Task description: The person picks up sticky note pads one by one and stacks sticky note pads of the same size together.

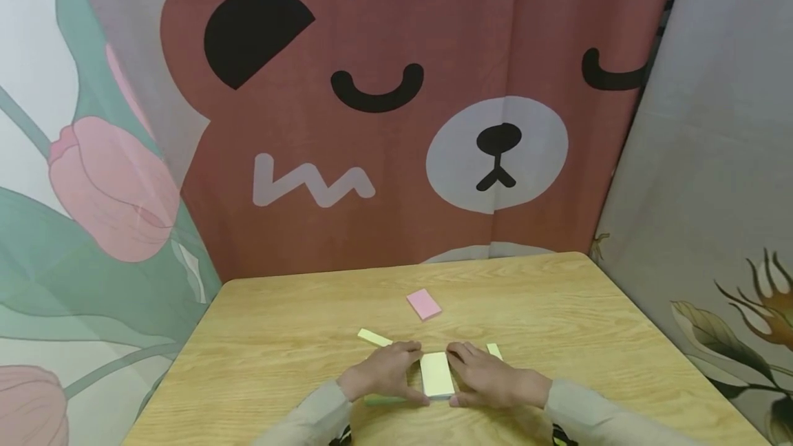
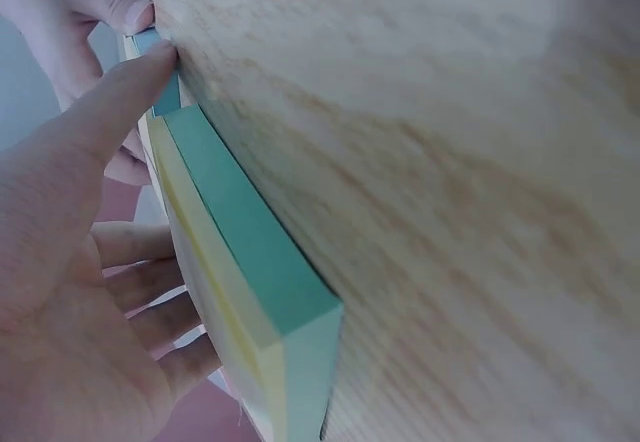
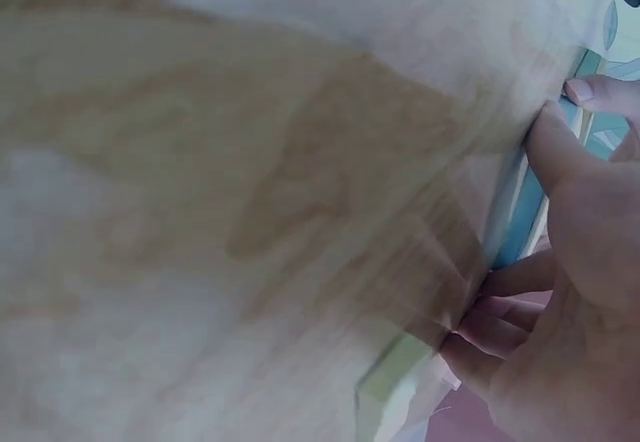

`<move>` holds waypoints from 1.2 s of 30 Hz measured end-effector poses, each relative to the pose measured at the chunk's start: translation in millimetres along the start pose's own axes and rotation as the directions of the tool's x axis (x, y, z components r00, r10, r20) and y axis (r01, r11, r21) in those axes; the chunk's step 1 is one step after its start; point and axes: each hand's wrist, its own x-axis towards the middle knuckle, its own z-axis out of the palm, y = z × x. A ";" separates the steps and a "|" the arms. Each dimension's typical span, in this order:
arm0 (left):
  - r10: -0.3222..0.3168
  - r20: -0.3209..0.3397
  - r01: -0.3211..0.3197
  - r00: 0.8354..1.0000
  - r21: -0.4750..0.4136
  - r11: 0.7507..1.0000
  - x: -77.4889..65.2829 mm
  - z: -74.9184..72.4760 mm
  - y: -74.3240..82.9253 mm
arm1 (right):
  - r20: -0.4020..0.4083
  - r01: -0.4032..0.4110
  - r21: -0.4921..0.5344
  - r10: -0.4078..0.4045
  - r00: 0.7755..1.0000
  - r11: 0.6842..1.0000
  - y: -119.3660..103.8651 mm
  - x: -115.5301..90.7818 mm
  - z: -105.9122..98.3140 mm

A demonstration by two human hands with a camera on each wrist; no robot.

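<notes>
A pale yellow sticky note pad (image 1: 437,375) lies on the table between both hands, with a blue layer (image 3: 522,224) along its lower edge. My left hand (image 1: 387,370) holds its left side, thumb at the near corner and fingers toward the far one. From the right, my right hand (image 1: 492,377) grips it the same way; the thumbs nearly meet at the near edge. A green and yellow pad (image 2: 245,227) lies beside the left hand, its green edge (image 1: 383,400) partly hidden under that hand in the head view.
Farther back on the wooden table (image 1: 279,322) lies a pink sticky note pad (image 1: 424,304). Narrow yellow pads lie past the hands: one at the left (image 1: 374,337), one at the right (image 1: 493,351), partly hidden. A bear-print curtain (image 1: 396,143) hangs behind the table.
</notes>
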 end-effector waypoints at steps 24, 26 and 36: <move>0.019 0.014 -0.019 1.000 0.000 1.000 4.1 -0.5 -4.2 | 0.133 0.098 0.164 -0.121 0.984 0.982 35.5 30.0 -44.4; 0.014 0.017 -0.014 1.000 -0.004 1.000 4.1 -1.1 -4.2 | 0.108 0.106 0.223 -0.132 0.985 0.969 41.5 32.3 -47.6; 0.013 0.015 -0.013 1.000 -0.006 1.000 2.5 -2.2 -1.9 | -0.107 0.114 0.330 -0.083 0.991 0.937 59.0 55.8 -46.0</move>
